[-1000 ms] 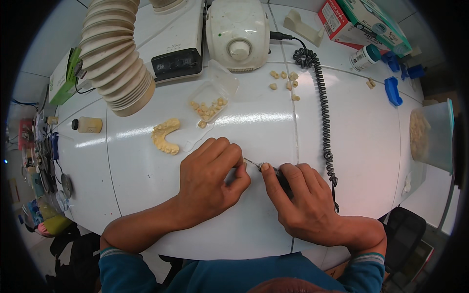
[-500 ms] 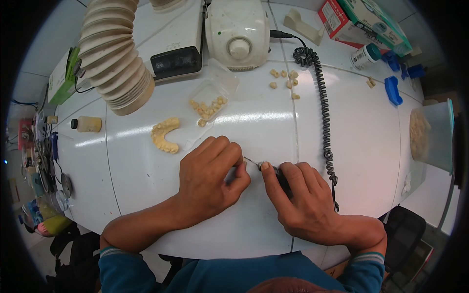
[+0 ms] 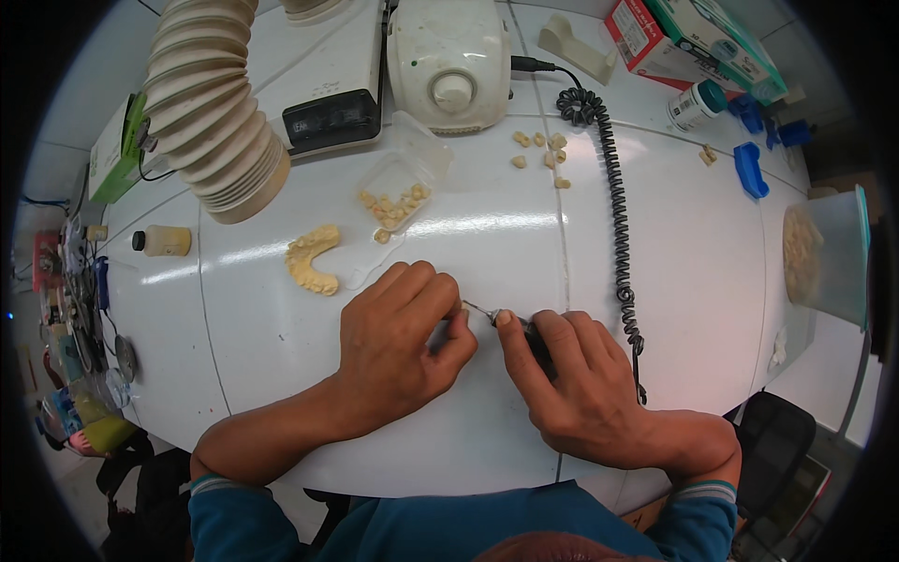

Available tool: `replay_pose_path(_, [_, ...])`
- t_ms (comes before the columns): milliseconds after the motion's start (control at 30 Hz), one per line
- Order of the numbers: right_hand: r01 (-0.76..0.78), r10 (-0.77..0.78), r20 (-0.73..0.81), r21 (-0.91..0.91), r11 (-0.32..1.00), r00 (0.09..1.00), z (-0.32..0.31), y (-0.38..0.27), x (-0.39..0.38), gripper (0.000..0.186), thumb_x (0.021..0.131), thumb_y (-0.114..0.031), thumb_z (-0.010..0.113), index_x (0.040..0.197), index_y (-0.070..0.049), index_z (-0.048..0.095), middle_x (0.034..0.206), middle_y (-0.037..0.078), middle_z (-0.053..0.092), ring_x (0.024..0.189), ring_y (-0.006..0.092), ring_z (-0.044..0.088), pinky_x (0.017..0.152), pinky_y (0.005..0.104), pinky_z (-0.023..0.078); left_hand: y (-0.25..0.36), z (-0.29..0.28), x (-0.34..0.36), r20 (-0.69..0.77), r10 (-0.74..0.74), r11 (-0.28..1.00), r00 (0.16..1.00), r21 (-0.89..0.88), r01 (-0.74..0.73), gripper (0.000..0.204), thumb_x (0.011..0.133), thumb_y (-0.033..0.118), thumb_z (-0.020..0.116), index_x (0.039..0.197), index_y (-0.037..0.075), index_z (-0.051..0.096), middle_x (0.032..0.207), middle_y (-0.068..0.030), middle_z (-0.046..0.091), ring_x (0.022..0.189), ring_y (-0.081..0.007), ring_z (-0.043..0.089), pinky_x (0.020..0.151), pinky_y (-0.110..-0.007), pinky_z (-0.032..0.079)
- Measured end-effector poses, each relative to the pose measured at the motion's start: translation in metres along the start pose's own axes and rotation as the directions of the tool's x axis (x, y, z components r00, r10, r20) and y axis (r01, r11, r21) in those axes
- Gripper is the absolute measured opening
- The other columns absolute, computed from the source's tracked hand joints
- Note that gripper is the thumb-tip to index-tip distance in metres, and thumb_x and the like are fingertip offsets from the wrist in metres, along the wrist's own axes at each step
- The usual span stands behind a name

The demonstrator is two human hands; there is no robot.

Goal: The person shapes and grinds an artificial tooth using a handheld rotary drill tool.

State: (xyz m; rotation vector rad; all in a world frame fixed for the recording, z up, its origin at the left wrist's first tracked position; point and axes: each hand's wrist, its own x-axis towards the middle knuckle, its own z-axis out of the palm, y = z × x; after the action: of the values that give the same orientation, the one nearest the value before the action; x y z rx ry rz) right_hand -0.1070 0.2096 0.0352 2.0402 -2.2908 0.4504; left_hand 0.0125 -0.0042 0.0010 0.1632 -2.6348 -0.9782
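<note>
My right hand (image 3: pixel 585 393) grips a dark rotary handpiece (image 3: pixel 541 354), thumb near its front end. A thin metal bur (image 3: pixel 478 307) sticks out of it toward my left fingertips. My left hand (image 3: pixel 398 337) is closed in a pinch, knuckles up; whatever lies between thumb and forefinger is too small and too hidden to name. Bur tip and left fingertips are very close; I cannot tell whether they touch. Beyond my left hand lies a yellowish horseshoe-shaped dental cast (image 3: pixel 312 262). Behind that, a clear plastic box (image 3: pixel 426 169) with its lid up holds several tooth-like pieces (image 3: pixel 393 204).
Several more tooth-like pieces (image 3: pixel 552 157) lie near the white control unit (image 3: pixel 454 70). A black coiled cord (image 3: pixel 618 215) runs down right of centre. A ribbed hose (image 3: pixel 211 122) hangs at far left. A small bottle (image 3: pixel 164 241) and a clear tub (image 3: pixel 826 258) flank the table (image 3: pixel 674 300).
The whole picture has shifted very slightly to the left. Both hands keep almost the same pose, with the bur still at the left fingertips.
</note>
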Motion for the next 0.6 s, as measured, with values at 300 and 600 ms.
replay_pose_path(300, [0.004,-0.004,-0.003,-0.019,1.0,1.0,0.0012,-0.0015,0.0,0.045,0.095,-0.005,0.069,0.135,0.014,0.074,0.102,0.022,0.065,0.086,0.0279,0.064,0.069,0.035,0.052,0.0001,-0.0002,-0.0001,0.006,-0.001,1.0,1.0,0.002,0.001,0.023,0.083,0.002,0.082,0.088,0.005,0.06,0.084,-0.0087,0.058,0.074,-0.0274,0.059,0.062,-0.042,0.046])
replay_pose_path(600, [0.008,-0.008,-0.008,-0.038,0.999,1.0,0.0018,-0.0023,0.0012,0.045,0.093,-0.005,0.07,0.134,0.013,0.074,0.101,0.022,0.064,0.086,0.0273,0.063,0.069,0.0346,0.052,0.0026,0.0014,0.0021,-0.03,-0.024,0.999,0.999,-0.028,0.023,0.023,0.084,0.0,0.082,0.084,0.006,0.059,0.078,-0.009,0.057,0.07,-0.0271,0.057,0.062,-0.042,0.043])
